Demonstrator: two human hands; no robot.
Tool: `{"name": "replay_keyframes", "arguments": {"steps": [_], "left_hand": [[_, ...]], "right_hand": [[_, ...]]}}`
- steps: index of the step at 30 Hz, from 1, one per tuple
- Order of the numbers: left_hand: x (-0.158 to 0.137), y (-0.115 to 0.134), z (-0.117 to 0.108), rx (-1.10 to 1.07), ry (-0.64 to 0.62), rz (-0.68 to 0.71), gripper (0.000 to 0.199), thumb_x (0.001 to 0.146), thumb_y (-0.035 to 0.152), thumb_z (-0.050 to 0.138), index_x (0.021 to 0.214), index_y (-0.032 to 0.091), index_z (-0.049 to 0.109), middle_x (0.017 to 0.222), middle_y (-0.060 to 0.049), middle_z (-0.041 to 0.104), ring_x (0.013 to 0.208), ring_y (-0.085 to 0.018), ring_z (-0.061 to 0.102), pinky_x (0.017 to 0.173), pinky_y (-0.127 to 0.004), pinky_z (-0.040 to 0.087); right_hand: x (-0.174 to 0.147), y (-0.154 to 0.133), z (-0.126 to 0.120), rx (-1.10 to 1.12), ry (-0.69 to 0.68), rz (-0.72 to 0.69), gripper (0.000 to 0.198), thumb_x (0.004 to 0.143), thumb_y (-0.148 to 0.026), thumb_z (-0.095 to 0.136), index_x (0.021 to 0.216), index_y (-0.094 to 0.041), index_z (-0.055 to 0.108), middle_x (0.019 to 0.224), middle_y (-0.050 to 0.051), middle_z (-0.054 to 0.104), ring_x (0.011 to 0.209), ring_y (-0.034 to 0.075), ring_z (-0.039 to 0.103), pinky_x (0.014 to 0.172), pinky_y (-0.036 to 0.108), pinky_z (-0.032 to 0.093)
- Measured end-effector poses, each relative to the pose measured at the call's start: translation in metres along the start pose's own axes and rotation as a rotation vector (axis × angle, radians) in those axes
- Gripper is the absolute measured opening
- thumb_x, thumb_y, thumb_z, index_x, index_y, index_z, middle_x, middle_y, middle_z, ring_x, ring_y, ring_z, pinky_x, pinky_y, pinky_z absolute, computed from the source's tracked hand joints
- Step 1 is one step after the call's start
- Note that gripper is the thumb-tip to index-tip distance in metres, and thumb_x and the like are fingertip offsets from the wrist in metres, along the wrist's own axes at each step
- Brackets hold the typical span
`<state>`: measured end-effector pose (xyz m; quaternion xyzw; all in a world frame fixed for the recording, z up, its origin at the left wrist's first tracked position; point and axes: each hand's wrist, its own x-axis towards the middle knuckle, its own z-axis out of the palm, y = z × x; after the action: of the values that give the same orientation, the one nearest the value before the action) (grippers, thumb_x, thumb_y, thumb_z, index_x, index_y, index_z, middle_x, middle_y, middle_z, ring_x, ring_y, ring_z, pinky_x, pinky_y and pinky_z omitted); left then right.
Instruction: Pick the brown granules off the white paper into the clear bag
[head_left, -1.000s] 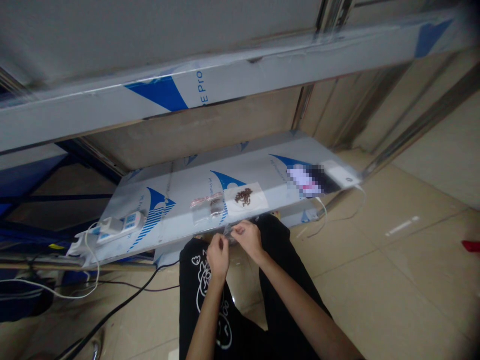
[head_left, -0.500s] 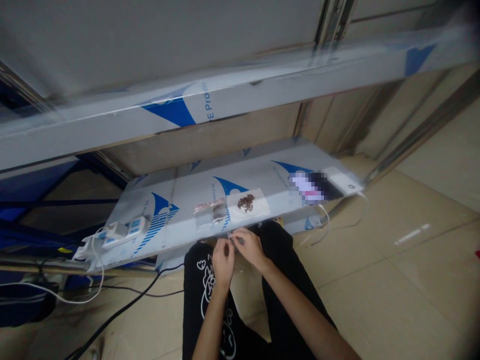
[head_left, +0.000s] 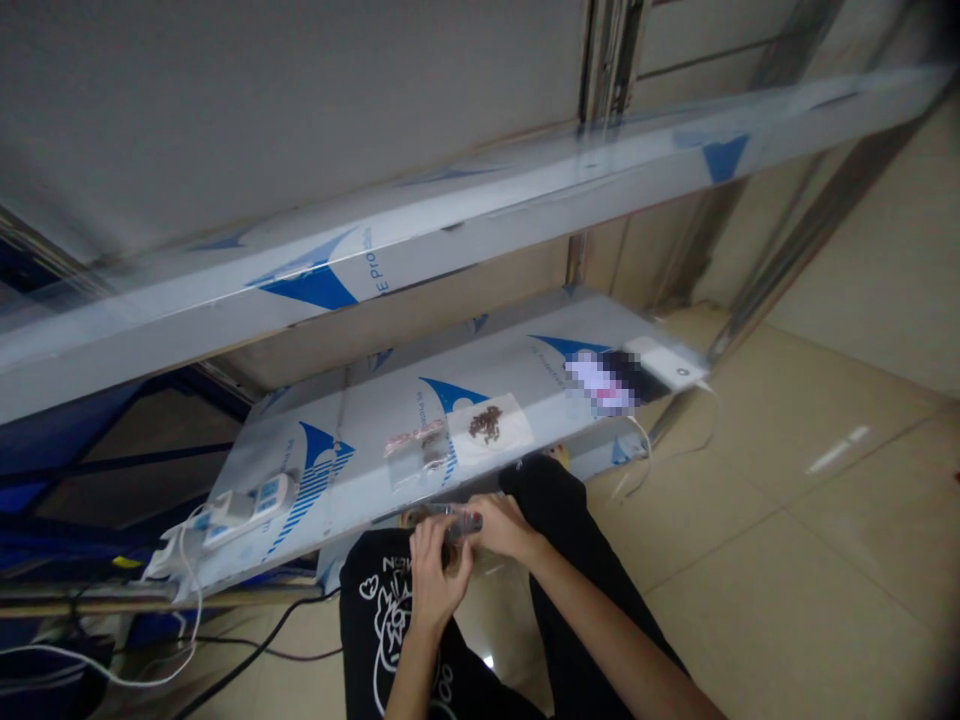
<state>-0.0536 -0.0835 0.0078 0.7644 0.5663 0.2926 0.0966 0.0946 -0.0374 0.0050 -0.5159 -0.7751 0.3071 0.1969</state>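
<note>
The fingers of the right hand (head_left: 508, 527) gripped a small, clear-grey plastic piece with a red spot (head_left: 459, 522); the fingers of the left hand (head_left: 435, 585) curled against its other side, thumb apart, and whether they clasped it could not be told. The piece sat between both hands, above the knees, just off the near edge of the film-covered metal shelf (head_left: 495, 362). A slack or uneven hold could have let it slip to the floor, nothing being beneath it but the gap between the knees. It looked glossy and see-through, its outline blurred. Beyond lay a white square sheet (head_left: 519, 430) bearing small brown bits (head_left: 485, 425), beside a clear plastic bag (head_left: 409, 467).
</note>
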Motion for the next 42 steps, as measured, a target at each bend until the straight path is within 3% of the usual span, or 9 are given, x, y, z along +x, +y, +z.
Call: {"name": "replay_keyframes", "arguments": {"steps": [3, 6, 11, 15, 23, 27, 33, 39, 42], "left_hand": [[-0.003, 0.003, -0.001, 0.045, -0.013, -0.001, 0.054, 0.070, 0.031, 0.055, 0.121, 0.018, 0.039, 0.118, -0.013, 0.048, 0.113, -0.029, 0.040, 0.090, -0.044, 0.033], [-0.007, -0.001, 0.005, 0.036, -0.123, 0.008, 0.066, 0.068, 0.025, 0.054, 0.129, 0.019, 0.030, 0.129, -0.013, 0.039, 0.123, -0.029, 0.030, 0.096, -0.047, 0.027], [-0.009, -0.018, 0.018, -0.033, -0.243, -0.067, 0.045, 0.069, 0.016, 0.049, 0.114, 0.019, 0.047, 0.111, -0.010, 0.054, 0.110, -0.027, 0.044, 0.091, -0.045, 0.031], [-0.004, -0.020, 0.023, -0.066, -0.255, -0.129, 0.030, 0.070, 0.017, 0.048, 0.099, 0.019, 0.055, 0.096, -0.009, 0.060, 0.094, -0.026, 0.052, 0.084, -0.043, 0.035], [0.007, 0.003, 0.031, -0.080, -0.216, -0.133, 0.030, 0.065, 0.007, 0.044, 0.091, 0.018, 0.056, 0.087, -0.006, 0.062, 0.087, -0.021, 0.056, 0.081, -0.036, 0.035], [0.009, 0.008, 0.036, -0.099, -0.254, -0.129, 0.042, 0.063, 0.004, 0.043, 0.101, 0.018, 0.055, 0.092, -0.007, 0.062, 0.092, -0.021, 0.055, 0.081, -0.035, 0.035], [0.012, 0.011, 0.028, -0.083, -0.254, -0.092, 0.043, 0.067, 0.009, 0.046, 0.108, 0.021, 0.052, 0.098, -0.007, 0.060, 0.096, -0.022, 0.053, 0.083, -0.036, 0.034], [0.013, 0.006, 0.025, -0.037, -0.268, -0.087, 0.040, 0.067, 0.009, 0.047, 0.104, 0.022, 0.053, 0.096, -0.005, 0.060, 0.095, -0.022, 0.053, 0.082, -0.036, 0.033], [0.019, 0.004, 0.029, -0.023, -0.227, -0.117, 0.030, 0.070, 0.013, 0.048, 0.097, 0.022, 0.054, 0.092, -0.004, 0.060, 0.091, -0.021, 0.054, 0.079, -0.035, 0.033]], "right_hand": [[0.001, 0.000, 0.000, -0.026, -0.020, 0.005, 0.032, 0.058, -0.050, 0.067, 0.074, -0.021, 0.068, 0.074, 0.002, 0.069, 0.069, 0.018, 0.062, 0.053, 0.021, 0.033], [0.000, -0.002, 0.001, -0.002, -0.041, -0.044, 0.028, 0.060, -0.047, 0.066, 0.070, -0.021, 0.068, 0.069, 0.001, 0.069, 0.066, 0.017, 0.062, 0.053, 0.021, 0.033], [-0.005, -0.003, 0.002, 0.093, -0.110, -0.125, 0.014, 0.068, -0.036, 0.062, 0.070, -0.024, 0.069, 0.064, -0.002, 0.068, 0.061, 0.013, 0.060, 0.051, 0.019, 0.031], [-0.006, -0.002, 0.006, 0.126, -0.155, -0.073, 0.012, 0.069, -0.032, 0.060, 0.071, -0.024, 0.069, 0.064, -0.002, 0.067, 0.061, 0.013, 0.060, 0.050, 0.019, 0.030], [-0.007, 0.003, 0.017, 0.142, -0.228, 0.073, 0.021, 0.075, -0.021, 0.047, 0.080, -0.020, 0.067, 0.083, 0.005, 0.069, 0.070, 0.017, 0.061, 0.054, 0.022, 0.037], [-0.005, 0.010, 0.018, 0.140, -0.270, 0.083, 0.019, 0.070, -0.017, 0.049, 0.076, -0.018, 0.066, 0.076, 0.005, 0.068, 0.067, 0.017, 0.060, 0.052, 0.022, 0.037], [-0.006, 0.017, 0.014, 0.194, -0.192, 0.043, 0.009, 0.061, -0.016, 0.057, 0.066, -0.017, 0.064, 0.063, 0.000, 0.064, 0.057, 0.014, 0.055, 0.045, 0.019, 0.029], [-0.007, 0.019, 0.005, 0.198, -0.151, 0.000, 0.011, 0.069, -0.018, 0.054, 0.067, -0.019, 0.065, 0.064, -0.001, 0.063, 0.059, 0.012, 0.055, 0.050, 0.019, 0.031], [-0.006, 0.018, -0.005, 0.212, -0.079, -0.051, 0.014, 0.074, -0.019, 0.052, 0.067, -0.019, 0.064, 0.069, -0.001, 0.063, 0.065, 0.012, 0.057, 0.056, 0.019, 0.035]]}}
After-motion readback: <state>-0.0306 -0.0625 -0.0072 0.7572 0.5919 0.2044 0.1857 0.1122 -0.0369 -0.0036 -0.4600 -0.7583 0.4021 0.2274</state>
